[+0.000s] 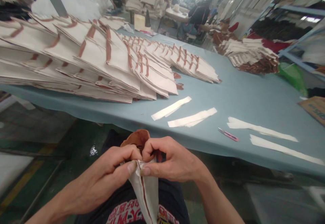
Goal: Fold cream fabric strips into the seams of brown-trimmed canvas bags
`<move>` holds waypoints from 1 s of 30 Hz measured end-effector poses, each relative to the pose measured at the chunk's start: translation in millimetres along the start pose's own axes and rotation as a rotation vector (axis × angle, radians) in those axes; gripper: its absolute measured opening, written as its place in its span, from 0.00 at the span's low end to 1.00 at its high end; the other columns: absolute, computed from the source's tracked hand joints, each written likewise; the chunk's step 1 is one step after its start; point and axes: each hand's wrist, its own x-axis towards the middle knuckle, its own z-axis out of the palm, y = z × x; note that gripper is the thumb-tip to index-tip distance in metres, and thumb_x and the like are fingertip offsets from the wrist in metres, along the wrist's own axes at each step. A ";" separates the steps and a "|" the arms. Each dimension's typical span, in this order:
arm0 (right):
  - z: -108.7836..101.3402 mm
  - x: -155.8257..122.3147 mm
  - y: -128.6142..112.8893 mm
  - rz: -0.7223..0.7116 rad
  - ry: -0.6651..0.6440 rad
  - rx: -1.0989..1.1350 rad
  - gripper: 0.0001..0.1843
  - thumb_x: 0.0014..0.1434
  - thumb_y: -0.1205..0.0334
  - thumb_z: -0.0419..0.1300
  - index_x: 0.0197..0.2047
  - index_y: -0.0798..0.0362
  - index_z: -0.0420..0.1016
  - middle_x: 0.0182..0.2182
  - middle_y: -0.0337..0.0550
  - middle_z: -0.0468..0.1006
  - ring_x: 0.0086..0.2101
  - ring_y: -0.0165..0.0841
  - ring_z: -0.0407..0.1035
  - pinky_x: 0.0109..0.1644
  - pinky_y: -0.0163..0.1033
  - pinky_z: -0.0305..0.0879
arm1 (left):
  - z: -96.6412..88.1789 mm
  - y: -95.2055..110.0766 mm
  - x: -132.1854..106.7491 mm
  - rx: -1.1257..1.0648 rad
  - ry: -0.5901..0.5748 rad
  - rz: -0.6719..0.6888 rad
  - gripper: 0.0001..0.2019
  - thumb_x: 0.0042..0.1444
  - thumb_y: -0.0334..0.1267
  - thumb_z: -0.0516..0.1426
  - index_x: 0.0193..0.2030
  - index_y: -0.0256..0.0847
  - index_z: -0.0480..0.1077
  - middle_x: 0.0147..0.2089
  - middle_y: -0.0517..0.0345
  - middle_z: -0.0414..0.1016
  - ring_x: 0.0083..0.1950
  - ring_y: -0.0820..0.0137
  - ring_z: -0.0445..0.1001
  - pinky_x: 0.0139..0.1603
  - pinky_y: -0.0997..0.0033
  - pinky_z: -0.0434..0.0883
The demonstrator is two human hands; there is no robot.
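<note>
My left hand (111, 169) and my right hand (170, 159) meet in front of my chest, both pinched on one cream cloth bag (147, 193) with brown trim. Thumbs and forefingers grip the bag's top edge close together. A brown handle (135, 138) loops up behind my fingers. The bag's body hangs down over my dark printed shirt. Both hands are below the near edge of the blue-grey table (254, 95).
Large fanned piles of the same cream bags (83, 58) cover the table's left and middle. Several white strips (191, 118) and a small pink cutter (228, 135) lie near the front edge. Another bag pile (251, 56) sits far right. A person is seated at the back (200, 15).
</note>
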 end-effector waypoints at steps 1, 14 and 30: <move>0.2 0.4 2.0 0.021 -0.009 0.033 0.25 0.63 0.44 0.78 0.33 0.52 0.73 0.26 0.29 0.68 0.26 0.25 0.57 0.29 0.32 0.54 | 1.5 -2.9 -0.1 -0.045 -0.006 -0.013 0.18 0.74 0.46 0.50 0.33 0.43 0.69 0.31 0.65 0.69 0.32 0.70 0.69 0.34 0.75 0.67; 6.8 0.8 -8.7 0.041 -0.006 -0.122 0.20 0.64 0.48 0.76 0.34 0.52 0.75 0.27 0.30 0.71 0.26 0.25 0.59 0.28 0.32 0.54 | -1.0 -10.4 -10.5 -0.094 0.015 -0.039 0.17 0.69 0.48 0.57 0.31 0.42 0.70 0.30 0.65 0.67 0.32 0.71 0.65 0.33 0.74 0.63; 0.4 1.1 2.0 0.090 0.010 -0.130 0.11 0.61 0.59 0.71 0.33 0.52 0.74 0.27 0.31 0.72 0.26 0.26 0.60 0.29 0.32 0.55 | -2.3 -12.9 3.0 -0.130 -0.018 -0.104 0.13 0.64 0.45 0.59 0.32 0.40 0.74 0.30 0.63 0.72 0.32 0.71 0.67 0.33 0.76 0.65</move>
